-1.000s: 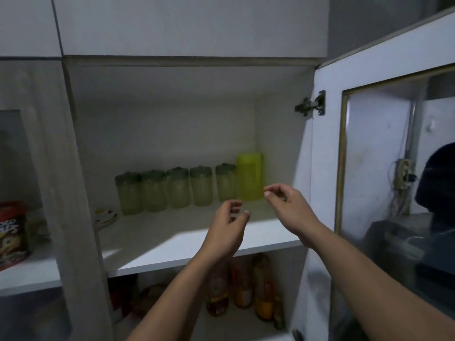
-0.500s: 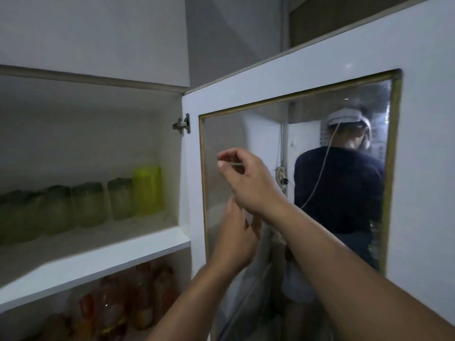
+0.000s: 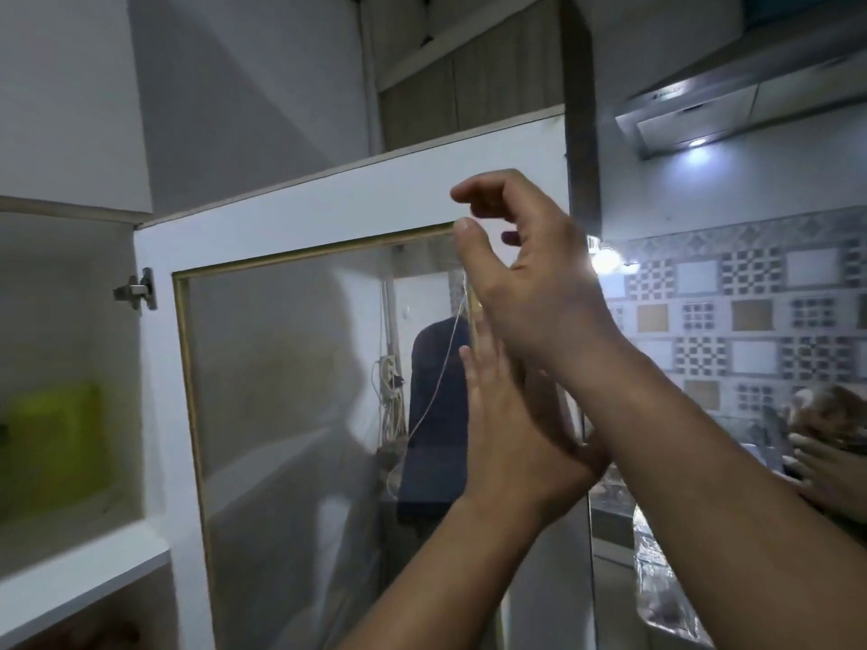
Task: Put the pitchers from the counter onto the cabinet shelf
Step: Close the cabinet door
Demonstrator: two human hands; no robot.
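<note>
Now, hands: both raised before the open cabinet door point(image 3: 375, 190).
Left hand point(image 3: 511, 433): fingers straight, holding nothing.
Right hand point(image 3: 530, 283): grip loosely curled, empty.
Pitcher point(image 3: 56, 443): yellow, blurred, on cabinet shelf point(image 3: 79, 570), far left.

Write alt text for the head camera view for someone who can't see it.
Both of a person's hands are raised empty before an open white cabinet door with a glass pane: the left hand flat with straight fingers, the right hand above it, loosely curled. A yellow pitcher shows blurred on the cabinet shelf at left; patterned wall tiles lie right.
</note>
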